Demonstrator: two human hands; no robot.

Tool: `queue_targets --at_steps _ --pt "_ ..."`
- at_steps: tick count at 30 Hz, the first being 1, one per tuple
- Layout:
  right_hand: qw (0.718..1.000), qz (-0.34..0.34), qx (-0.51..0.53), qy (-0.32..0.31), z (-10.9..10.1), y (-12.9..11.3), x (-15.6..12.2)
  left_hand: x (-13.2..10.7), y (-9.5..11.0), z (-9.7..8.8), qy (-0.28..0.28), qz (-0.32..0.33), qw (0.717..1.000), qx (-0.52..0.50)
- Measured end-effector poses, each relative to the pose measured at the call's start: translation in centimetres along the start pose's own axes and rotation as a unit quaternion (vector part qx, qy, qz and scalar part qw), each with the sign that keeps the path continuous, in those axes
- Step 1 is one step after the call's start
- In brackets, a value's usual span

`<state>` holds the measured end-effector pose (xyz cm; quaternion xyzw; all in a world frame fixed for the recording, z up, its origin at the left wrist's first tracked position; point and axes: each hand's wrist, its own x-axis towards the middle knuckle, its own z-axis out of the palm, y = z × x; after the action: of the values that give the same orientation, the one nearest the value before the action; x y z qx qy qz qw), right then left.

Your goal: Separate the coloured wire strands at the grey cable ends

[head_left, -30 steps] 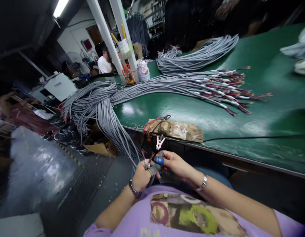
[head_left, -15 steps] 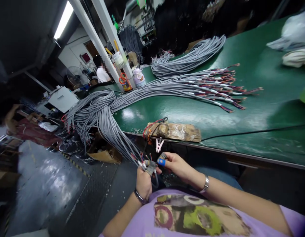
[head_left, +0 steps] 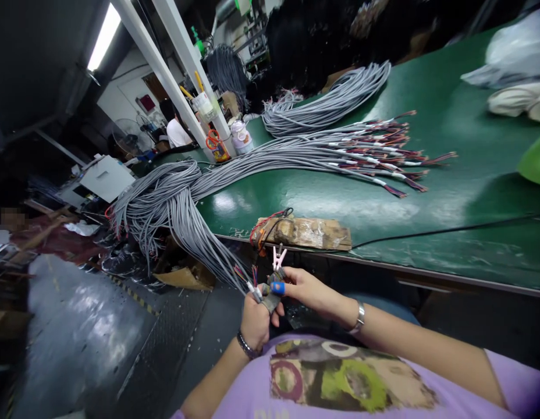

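Observation:
My left hand [head_left: 253, 320] is closed around the end of a grey cable [head_left: 226, 270] that hangs from the table edge, its stripped coloured wires [head_left: 251, 279] sticking up above my fist. My right hand [head_left: 302, 288], with a blue cap on one fingertip [head_left: 276, 287], pinches at those wire ends right beside the left hand. A small white clip [head_left: 277, 256] hangs from the table edge just above both hands.
A green table [head_left: 448, 198] carries a long bundle of grey cables [head_left: 270, 160] with coloured ends, a second coil [head_left: 326, 105] behind, and a worn wooden block [head_left: 307, 231] at the near edge. A seated person [head_left: 176, 131] is far left, by white posts.
The view has drifted left and down a little. Both hands stayed together at the cable end; the left hand shifted slightly and the wire ends now tilt more to the left.

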<state>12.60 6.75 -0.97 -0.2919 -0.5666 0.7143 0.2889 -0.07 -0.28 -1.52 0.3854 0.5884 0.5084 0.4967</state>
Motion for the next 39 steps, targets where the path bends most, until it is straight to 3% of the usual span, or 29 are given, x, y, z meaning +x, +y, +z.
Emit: queue_targets --at_steps 5,13,21,25,32,39 --pt "1.000 0.005 0.009 0.024 0.4 0.3 0.1 -0.1 -0.1 0.0 -0.013 -0.003 1.000 0.017" --pt "0.994 0.021 0.062 0.089 0.9 1.8 0.0 -0.2 -0.1 0.3 0.025 0.003 1.000 0.012" --pt "0.995 0.026 0.084 0.046 0.5 1.5 -0.3 -0.2 -0.5 0.0 0.047 0.004 0.999 0.006" --pt "0.995 0.009 0.069 0.066 0.6 1.6 -0.3 -0.2 -0.7 0.0 0.046 0.009 0.999 0.000" --pt "0.998 -0.003 0.025 0.062 0.7 1.6 -0.5 -0.5 -0.7 0.0 -0.022 -0.002 0.998 0.067" --pt "0.996 -0.007 0.030 0.088 0.8 1.7 -0.6 -0.5 -0.6 0.2 0.027 0.006 1.000 0.010"
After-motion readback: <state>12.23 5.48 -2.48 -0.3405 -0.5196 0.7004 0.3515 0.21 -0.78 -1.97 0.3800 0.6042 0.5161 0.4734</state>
